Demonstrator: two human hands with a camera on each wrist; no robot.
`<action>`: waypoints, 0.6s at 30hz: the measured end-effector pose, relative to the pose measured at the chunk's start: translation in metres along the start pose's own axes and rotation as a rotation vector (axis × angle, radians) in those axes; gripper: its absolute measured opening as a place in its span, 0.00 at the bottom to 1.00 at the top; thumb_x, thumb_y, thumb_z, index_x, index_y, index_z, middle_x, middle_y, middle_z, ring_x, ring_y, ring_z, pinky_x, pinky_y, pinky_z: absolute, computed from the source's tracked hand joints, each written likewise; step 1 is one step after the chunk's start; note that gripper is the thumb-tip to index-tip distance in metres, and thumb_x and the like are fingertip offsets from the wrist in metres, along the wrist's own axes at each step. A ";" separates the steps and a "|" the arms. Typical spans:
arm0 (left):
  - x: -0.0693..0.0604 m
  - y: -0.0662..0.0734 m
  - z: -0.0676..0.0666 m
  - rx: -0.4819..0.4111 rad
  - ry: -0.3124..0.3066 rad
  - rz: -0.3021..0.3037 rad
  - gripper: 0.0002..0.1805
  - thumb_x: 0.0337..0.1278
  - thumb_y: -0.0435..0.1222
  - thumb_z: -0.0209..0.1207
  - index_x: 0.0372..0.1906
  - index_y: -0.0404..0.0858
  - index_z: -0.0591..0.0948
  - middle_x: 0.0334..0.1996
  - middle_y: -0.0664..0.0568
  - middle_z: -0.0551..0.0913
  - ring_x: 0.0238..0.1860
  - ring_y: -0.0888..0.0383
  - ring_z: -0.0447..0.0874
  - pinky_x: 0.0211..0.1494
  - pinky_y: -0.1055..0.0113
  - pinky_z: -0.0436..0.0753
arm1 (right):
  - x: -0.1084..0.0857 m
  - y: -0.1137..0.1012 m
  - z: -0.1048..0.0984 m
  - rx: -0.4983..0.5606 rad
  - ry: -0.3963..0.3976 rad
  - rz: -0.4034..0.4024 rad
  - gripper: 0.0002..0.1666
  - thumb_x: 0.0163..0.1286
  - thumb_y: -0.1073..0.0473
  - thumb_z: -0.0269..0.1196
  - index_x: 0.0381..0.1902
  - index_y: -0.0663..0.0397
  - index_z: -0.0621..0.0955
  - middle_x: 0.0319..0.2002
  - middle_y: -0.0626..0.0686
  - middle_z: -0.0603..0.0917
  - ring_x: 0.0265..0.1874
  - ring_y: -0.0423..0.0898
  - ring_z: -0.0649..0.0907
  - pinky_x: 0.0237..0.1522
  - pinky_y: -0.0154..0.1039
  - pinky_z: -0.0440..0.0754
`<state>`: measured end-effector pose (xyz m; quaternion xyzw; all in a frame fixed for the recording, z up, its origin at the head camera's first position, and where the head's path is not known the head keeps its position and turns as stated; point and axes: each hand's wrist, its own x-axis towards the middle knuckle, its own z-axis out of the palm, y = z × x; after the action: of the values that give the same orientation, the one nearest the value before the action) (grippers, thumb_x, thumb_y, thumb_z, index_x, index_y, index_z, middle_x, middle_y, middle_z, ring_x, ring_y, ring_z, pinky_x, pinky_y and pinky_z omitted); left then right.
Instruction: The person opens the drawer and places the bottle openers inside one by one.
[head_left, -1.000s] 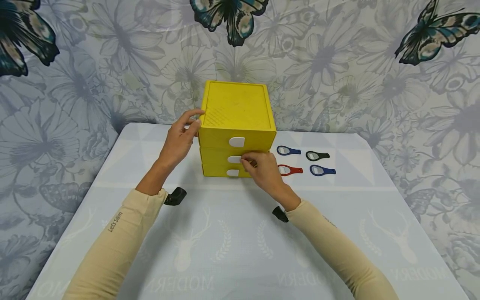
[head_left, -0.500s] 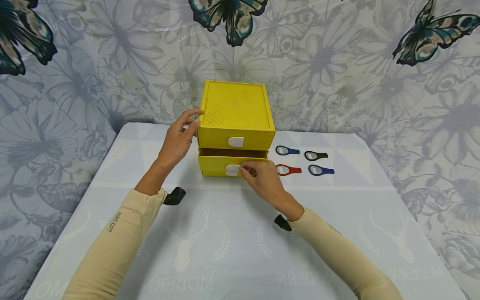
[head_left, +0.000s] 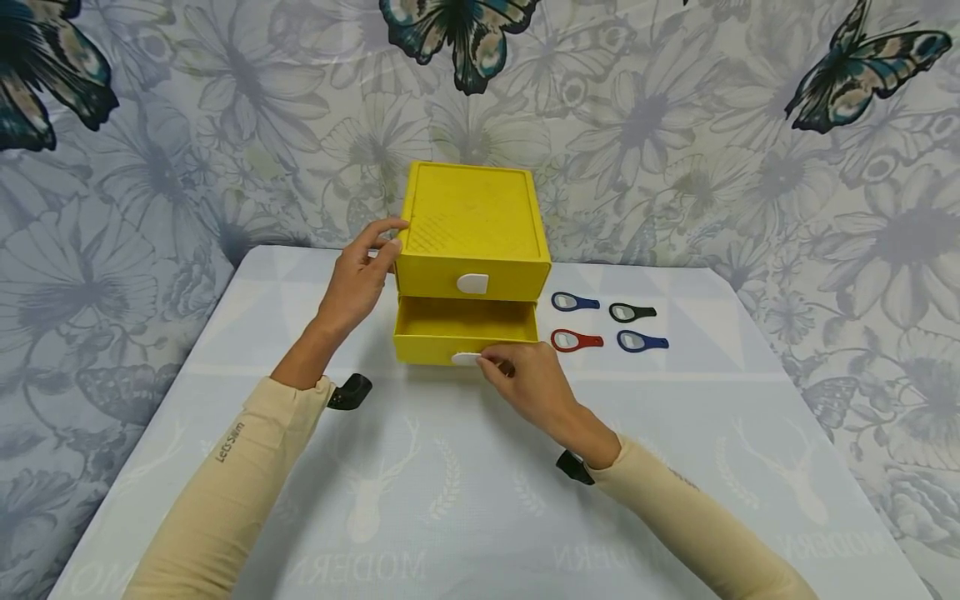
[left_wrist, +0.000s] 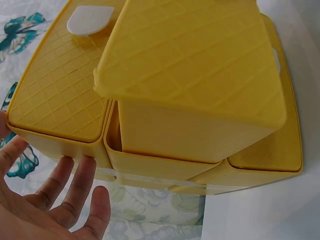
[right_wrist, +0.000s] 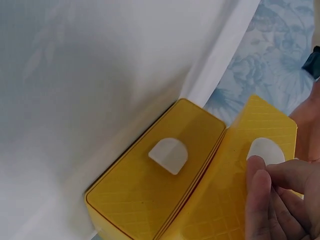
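a yellow cabinet (head_left: 476,208) is standing upright near the far edge of the pale desk (head_left: 750,400), three drawers forming its stack. the top drawer (head_left: 427,279) is sitting flush, its white tab (head_left: 472,284) facing the person. the middle drawer (head_left: 427,348) is standing well out of the cabinet and showing its yellow inside. the bottom drawer (right_wrist: 130,195) is sitting pushed in beneath; the middle one is hiding it in the head view, while the right wrist view is showing its front and rounded tab (right_wrist: 169,156).

right hand (head_left: 536,379): thumb and finger are pinching the white pull (head_left: 465,359) of the middle drawer, other fingers folding toward the palm. left hand (head_left: 356,275): fingers are spreading loosely, tips resting against the cabinet's left side near the top front corner.

four small ring-headed tools are lying beside the cabinet, on the person's right, in two rows: a blue tool (head_left: 575,302) and a dark tool (head_left: 633,313) behind, a red tool (head_left: 579,341) and a second blue tool (head_left: 645,342) in front. all handles are pointing right. i am seeing pale ring centres, but they are looking too small to tell whether they are lenses.

beige sleeves (head_left: 225,475) are covering both forearms, a black device (head_left: 349,392) jutting from the left cuff. behind, a grey floral backdrop (head_left: 675,183) is hanging, carrying teal-and-black butterflies (head_left: 461,37).
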<state>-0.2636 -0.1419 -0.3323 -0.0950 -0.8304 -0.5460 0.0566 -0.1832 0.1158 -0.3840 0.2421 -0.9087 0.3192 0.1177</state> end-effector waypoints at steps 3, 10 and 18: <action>0.000 0.000 0.000 0.006 -0.002 -0.004 0.23 0.78 0.52 0.44 0.71 0.56 0.69 0.57 0.42 0.76 0.47 0.44 0.77 0.43 0.57 0.72 | -0.006 -0.004 -0.001 0.006 -0.009 -0.005 0.06 0.67 0.59 0.68 0.35 0.53 0.90 0.19 0.43 0.81 0.19 0.36 0.74 0.22 0.29 0.73; -0.001 0.001 0.001 0.017 0.011 -0.008 0.23 0.78 0.52 0.44 0.71 0.57 0.70 0.57 0.43 0.76 0.46 0.47 0.76 0.43 0.58 0.72 | -0.020 -0.011 -0.001 -0.015 -0.015 -0.031 0.04 0.66 0.61 0.68 0.34 0.54 0.90 0.21 0.44 0.84 0.18 0.33 0.76 0.23 0.27 0.76; -0.001 0.000 0.001 0.013 0.004 0.011 0.23 0.78 0.52 0.43 0.72 0.56 0.69 0.57 0.41 0.76 0.45 0.48 0.76 0.42 0.58 0.72 | -0.031 -0.017 -0.001 -0.013 -0.014 -0.067 0.04 0.65 0.61 0.70 0.34 0.55 0.90 0.25 0.47 0.88 0.21 0.33 0.81 0.27 0.25 0.79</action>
<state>-0.2625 -0.1412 -0.3325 -0.0980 -0.8334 -0.5403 0.0617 -0.1478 0.1157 -0.3857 0.2737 -0.9029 0.3075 0.1233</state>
